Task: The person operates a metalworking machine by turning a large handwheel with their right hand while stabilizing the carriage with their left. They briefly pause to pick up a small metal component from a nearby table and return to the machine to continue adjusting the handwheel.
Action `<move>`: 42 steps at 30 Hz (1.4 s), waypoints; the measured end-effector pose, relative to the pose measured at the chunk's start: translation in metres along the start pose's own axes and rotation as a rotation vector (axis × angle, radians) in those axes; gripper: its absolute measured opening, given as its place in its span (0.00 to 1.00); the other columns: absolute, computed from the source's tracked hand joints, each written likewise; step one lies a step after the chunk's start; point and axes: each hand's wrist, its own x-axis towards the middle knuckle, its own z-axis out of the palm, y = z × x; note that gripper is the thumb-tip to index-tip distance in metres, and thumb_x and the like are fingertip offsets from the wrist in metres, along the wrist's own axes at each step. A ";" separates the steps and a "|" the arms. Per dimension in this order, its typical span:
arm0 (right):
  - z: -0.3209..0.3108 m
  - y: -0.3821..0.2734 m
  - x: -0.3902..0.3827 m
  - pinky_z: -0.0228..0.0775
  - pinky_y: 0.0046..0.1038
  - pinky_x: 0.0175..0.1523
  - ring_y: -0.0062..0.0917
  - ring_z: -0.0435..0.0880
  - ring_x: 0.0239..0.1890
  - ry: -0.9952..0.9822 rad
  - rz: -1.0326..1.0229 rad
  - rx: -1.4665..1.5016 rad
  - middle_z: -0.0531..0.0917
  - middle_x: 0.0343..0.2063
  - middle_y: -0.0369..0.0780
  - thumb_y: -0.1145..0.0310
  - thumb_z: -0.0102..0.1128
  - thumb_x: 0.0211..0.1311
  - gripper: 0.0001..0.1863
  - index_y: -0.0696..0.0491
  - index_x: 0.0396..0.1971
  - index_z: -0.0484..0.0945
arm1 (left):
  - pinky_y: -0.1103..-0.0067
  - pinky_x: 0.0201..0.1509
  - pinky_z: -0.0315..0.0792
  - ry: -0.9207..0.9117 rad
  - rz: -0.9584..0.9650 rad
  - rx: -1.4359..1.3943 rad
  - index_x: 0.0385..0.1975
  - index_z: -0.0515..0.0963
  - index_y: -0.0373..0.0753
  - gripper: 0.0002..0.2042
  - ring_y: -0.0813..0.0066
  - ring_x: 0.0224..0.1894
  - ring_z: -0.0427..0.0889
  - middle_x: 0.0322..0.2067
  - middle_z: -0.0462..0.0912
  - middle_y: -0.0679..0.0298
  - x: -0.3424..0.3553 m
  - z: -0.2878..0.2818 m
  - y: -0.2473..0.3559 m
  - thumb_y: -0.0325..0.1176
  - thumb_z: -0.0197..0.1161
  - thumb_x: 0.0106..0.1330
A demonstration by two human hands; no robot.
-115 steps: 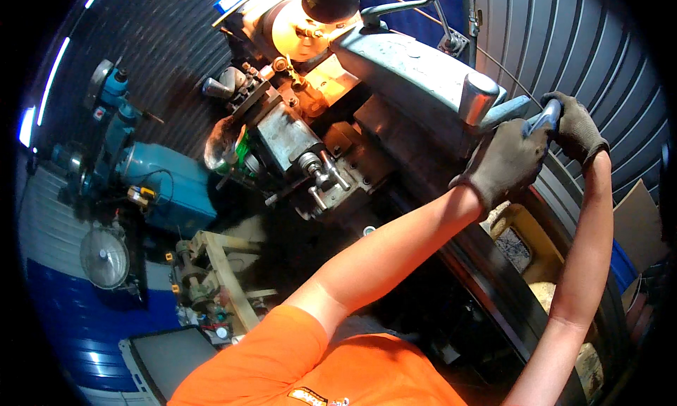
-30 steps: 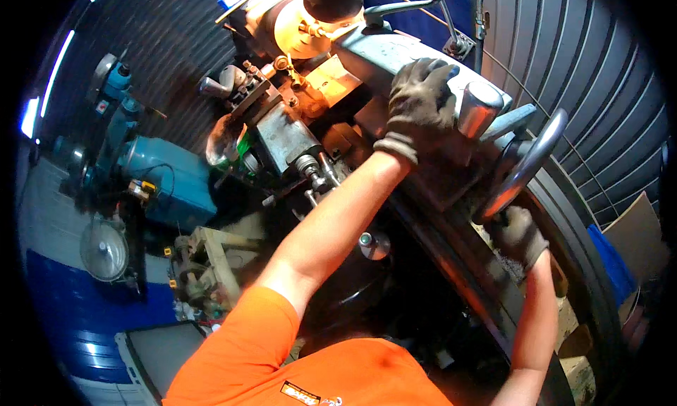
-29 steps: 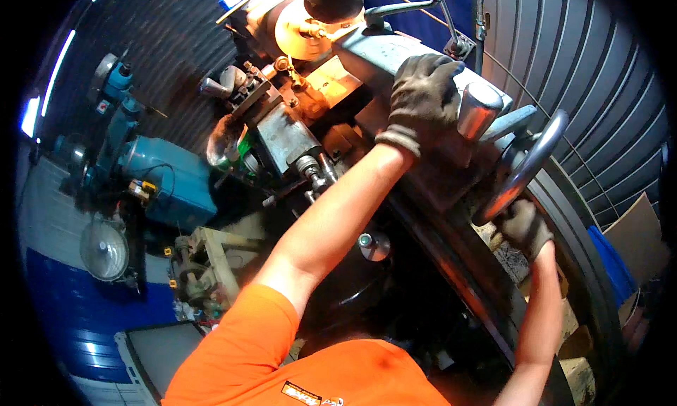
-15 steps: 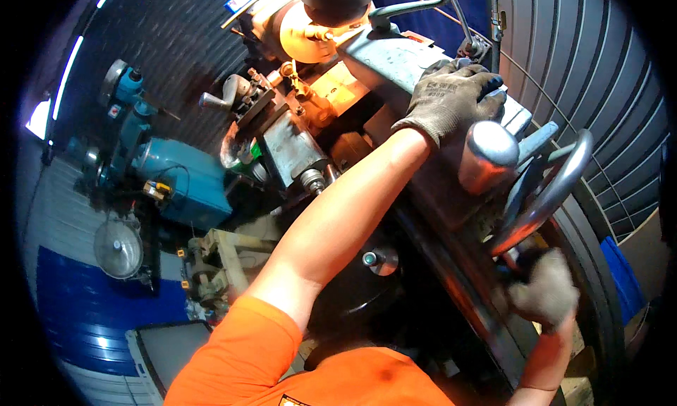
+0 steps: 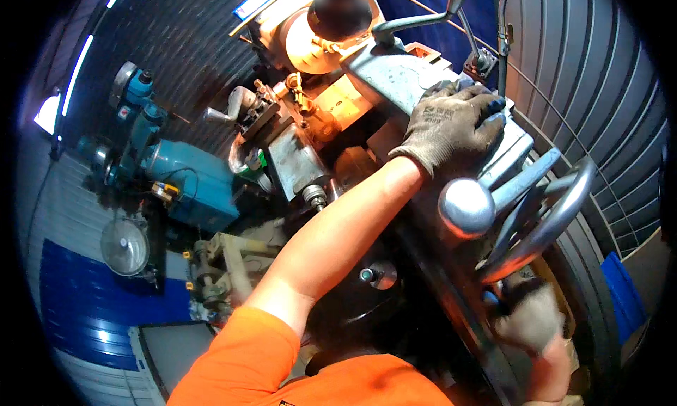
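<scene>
Your left hand (image 5: pixel 451 127), in a grey-brown glove, lies palm down on top of the long grey machine part (image 5: pixel 395 76). Its fingers are loose and a little bent, not closed around anything. Your right hand (image 5: pixel 530 318), gloved too, is blurry and sits by the low end of the big shiny wheel (image 5: pixel 557 230). I cannot tell if it is gripping something there. The wheel is at the near end of the grey machine part, on your right side. A metal knob (image 5: pixel 467 205) with a round top is just below your left hand, and a grey lever (image 5: pixel 527 178) sticks out beside it. Far to your left stand a blue machine (image 5: pixel 187 173) and a round fan (image 5: pixel 125 245).
</scene>
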 end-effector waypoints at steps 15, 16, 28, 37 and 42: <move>0.026 0.045 0.007 0.77 0.42 0.40 0.48 0.86 0.33 0.027 0.089 0.089 0.84 0.25 0.49 0.65 0.63 0.56 0.12 0.57 0.37 0.82 | 0.59 0.75 0.57 0.010 0.026 0.044 0.58 0.80 0.49 0.26 0.52 0.65 0.75 0.63 0.77 0.59 -0.002 0.002 0.000 0.57 0.55 0.66; 0.045 0.080 0.011 0.78 0.41 0.42 0.48 0.86 0.35 0.046 0.207 0.034 0.85 0.26 0.48 0.64 0.64 0.55 0.14 0.55 0.39 0.82 | 0.60 0.76 0.56 0.004 0.002 0.055 0.58 0.80 0.49 0.26 0.53 0.65 0.75 0.62 0.78 0.59 -0.005 0.005 -0.003 0.57 0.55 0.67; -0.034 0.019 -0.039 0.74 0.37 0.42 0.35 0.83 0.34 0.454 0.029 -0.170 0.82 0.28 0.44 0.64 0.68 0.55 0.17 0.56 0.42 0.81 | 0.59 0.72 0.63 0.046 -0.025 0.057 0.55 0.82 0.48 0.24 0.52 0.64 0.76 0.60 0.80 0.59 -0.008 -0.004 0.004 0.55 0.57 0.67; 0.035 0.148 0.024 0.73 0.39 0.51 0.40 0.82 0.46 -0.028 0.075 -0.032 0.84 0.42 0.46 0.62 0.67 0.58 0.17 0.52 0.46 0.82 | 0.58 0.74 0.59 0.034 -0.027 0.019 0.57 0.80 0.50 0.23 0.50 0.63 0.76 0.61 0.78 0.60 -0.012 -0.001 -0.001 0.54 0.55 0.68; -0.024 0.195 0.028 0.76 0.42 0.42 0.45 0.85 0.38 0.350 0.224 -0.504 0.86 0.36 0.50 0.60 0.66 0.59 0.15 0.52 0.42 0.83 | 0.57 0.75 0.56 -0.001 -0.045 -0.025 0.59 0.78 0.51 0.24 0.50 0.65 0.75 0.61 0.78 0.64 -0.010 -0.004 0.003 0.55 0.53 0.68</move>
